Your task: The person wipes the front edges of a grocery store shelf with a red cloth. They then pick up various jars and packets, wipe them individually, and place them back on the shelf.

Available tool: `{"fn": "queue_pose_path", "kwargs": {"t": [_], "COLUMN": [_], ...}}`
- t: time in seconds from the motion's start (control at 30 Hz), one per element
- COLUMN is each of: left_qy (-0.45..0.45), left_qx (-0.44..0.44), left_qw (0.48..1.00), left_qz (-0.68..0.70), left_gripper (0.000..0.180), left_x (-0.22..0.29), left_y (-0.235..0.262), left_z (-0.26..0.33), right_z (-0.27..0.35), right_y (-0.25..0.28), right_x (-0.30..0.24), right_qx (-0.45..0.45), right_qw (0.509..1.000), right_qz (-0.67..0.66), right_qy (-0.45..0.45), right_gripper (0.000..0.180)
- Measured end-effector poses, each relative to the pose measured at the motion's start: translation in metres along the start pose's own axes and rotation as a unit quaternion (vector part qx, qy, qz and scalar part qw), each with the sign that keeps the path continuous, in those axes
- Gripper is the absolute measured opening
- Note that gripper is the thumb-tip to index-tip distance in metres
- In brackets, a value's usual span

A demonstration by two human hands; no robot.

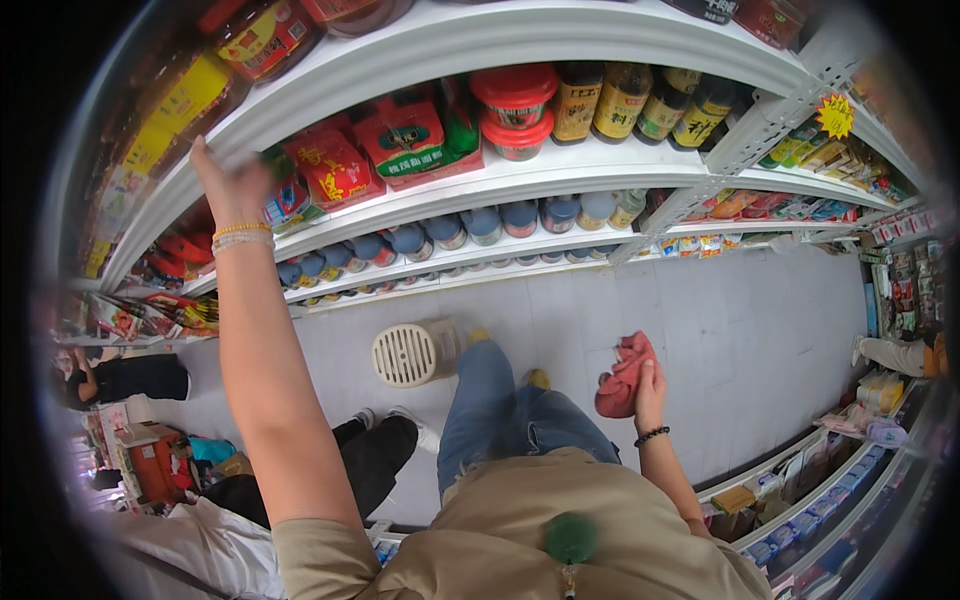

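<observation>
My left hand (235, 183) reaches out to the shelf at the upper left, at the front edge of a white shelf board (440, 62). Motion smears its fingers, so I cannot make out whether they hold anything. Right beside it are a blue and green package (287, 200) and a red bag (335, 168). Farther right along that shelf stand a red and green carton (400, 143), two stacked red-lidded tubs (515, 95) and several dark sauce bottles (620, 100). Low at my right side, my right hand (650, 393) is closed around a crumpled red cloth (626, 378).
A light plastic stool (405, 356) with a slotted top stands on the grey floor (740, 320) by my legs. Jars with dark lids (410, 240) line the lower shelf. Another person's dark-clad legs (375, 460) are close on my left. More stocked shelves (800, 500) run behind me.
</observation>
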State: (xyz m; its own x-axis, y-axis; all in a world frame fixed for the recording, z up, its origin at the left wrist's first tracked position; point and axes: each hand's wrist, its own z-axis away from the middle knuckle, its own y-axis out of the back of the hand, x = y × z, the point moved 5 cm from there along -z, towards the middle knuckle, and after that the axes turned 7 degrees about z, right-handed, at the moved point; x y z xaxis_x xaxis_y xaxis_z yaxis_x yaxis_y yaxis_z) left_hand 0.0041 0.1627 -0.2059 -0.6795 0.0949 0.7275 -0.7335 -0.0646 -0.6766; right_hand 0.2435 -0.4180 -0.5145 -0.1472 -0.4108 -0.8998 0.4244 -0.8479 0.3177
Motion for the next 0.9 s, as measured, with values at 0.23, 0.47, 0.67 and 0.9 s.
{"fn": "queue_pose_path", "kwargs": {"t": [0.23, 0.47, 0.67, 0.9], "left_qy": [0.001, 0.231, 0.529, 0.449], "left_qx": [0.011, -0.204, -0.236, -0.12], "left_qw": [0.997, 0.926, 0.814, 0.885], "left_qz": [-0.082, -0.218, 0.036, -0.025], "left_gripper": [0.074, 0.06, 0.047, 0.018], "left_x": [-0.001, -0.16, -0.207, -0.238], "left_y": [0.012, 0.081, 0.096, 0.12], "left_z": [0.01, 0.145, 0.21, 0.152], "right_z": [-0.004, 0.039, 0.043, -0.07], "right_y": [-0.098, -0.175, -0.213, -0.2], "right_x": [-0.135, -0.253, -0.294, -0.367], "right_qx": [-0.107, -0.187, -0.14, 0.157], "right_qw": [0.986, 0.953, 0.878, 0.866], "right_qz": [-0.062, -0.052, 0.148, 0.146], "right_qy": [0.107, 0.233, 0.432, 0.451], "right_gripper": [0.031, 0.035, 0.035, 0.061]}}
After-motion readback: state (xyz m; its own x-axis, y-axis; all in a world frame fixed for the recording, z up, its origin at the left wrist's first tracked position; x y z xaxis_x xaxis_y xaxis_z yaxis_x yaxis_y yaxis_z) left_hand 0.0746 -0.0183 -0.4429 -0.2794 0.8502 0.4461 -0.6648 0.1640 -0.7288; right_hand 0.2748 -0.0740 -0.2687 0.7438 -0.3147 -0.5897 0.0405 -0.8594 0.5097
